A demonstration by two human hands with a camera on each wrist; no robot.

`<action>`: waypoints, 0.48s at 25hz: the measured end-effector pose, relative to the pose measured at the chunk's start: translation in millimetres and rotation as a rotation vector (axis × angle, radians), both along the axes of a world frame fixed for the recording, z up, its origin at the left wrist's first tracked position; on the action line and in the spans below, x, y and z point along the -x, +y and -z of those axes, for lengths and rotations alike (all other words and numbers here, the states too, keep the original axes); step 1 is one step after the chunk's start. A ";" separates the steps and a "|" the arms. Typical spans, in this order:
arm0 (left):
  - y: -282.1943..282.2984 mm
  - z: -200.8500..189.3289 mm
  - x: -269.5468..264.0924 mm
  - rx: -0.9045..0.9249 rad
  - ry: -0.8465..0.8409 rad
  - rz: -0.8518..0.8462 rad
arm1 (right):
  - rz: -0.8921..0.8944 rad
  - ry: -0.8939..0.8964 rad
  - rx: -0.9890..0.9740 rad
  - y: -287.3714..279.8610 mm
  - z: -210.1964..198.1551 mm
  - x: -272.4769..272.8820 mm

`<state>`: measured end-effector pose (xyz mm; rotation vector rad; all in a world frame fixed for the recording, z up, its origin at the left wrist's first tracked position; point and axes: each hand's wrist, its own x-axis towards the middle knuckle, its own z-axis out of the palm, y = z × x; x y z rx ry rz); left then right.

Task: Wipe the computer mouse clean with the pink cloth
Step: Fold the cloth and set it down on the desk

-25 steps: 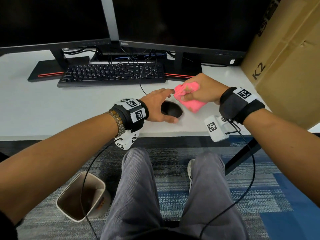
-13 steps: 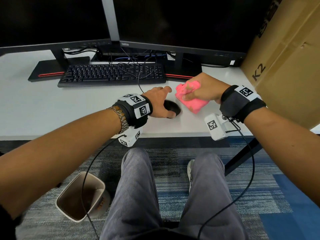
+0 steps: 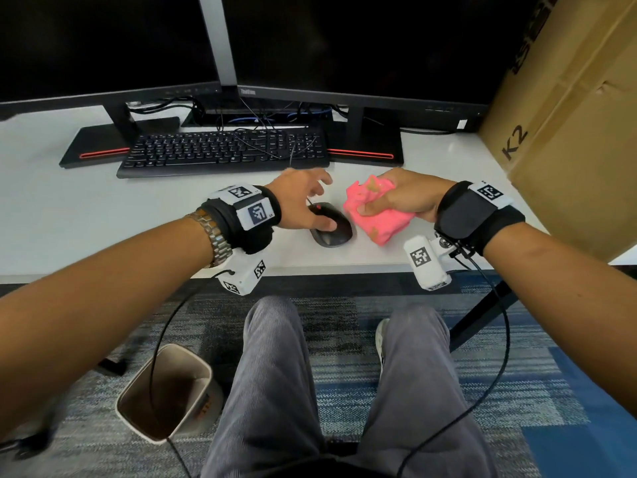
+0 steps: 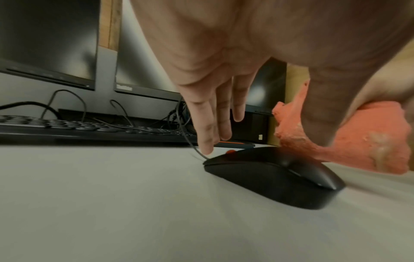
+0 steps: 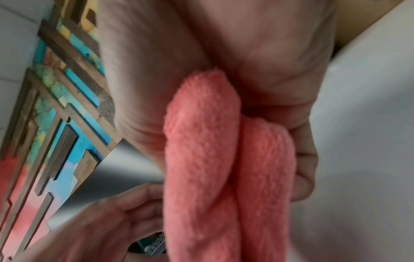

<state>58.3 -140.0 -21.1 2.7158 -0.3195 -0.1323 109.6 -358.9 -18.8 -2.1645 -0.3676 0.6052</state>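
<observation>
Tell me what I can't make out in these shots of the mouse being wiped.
- Mouse left side: head view, hidden under the left hand.
- Thumb contact with the mouse: left wrist view, the thumb is blurred and too close.
- Right hand fingertips: buried in the pink cloth.
- Mouse: right wrist view, blocked by the cloth.
- Cardboard box: head view, cut off by the frame edge.

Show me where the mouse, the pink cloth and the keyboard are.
mouse [image 3: 333,230]: head view, on its black back.
pink cloth [image 3: 382,225]: head view, on the bunched fold below the thumb.
keyboard [image 3: 220,152]: head view, on the middle key rows.
</observation>
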 end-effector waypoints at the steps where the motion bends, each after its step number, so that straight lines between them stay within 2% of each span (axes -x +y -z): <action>1: 7.2 -2.7 1.6 0.029 -0.031 -0.013 | 0.008 -0.033 0.010 -1.5 -1.9 -1.6; 3: 22.1 -8.9 3.3 0.055 -0.093 -0.054 | 0.031 -0.063 -0.008 -4.0 -6.9 -5.5; 6: 33.2 -14.1 4.2 0.145 -0.091 -0.103 | 0.029 -0.063 -0.062 -3.8 -14.7 -4.8; 9: 29.9 -16.6 3.5 0.289 -0.044 -0.129 | -0.016 -0.080 -0.104 2.5 -16.4 -1.1; 12: 19.7 -19.6 4.5 0.499 0.101 -0.115 | 0.002 -0.129 -0.219 12.7 -15.5 2.5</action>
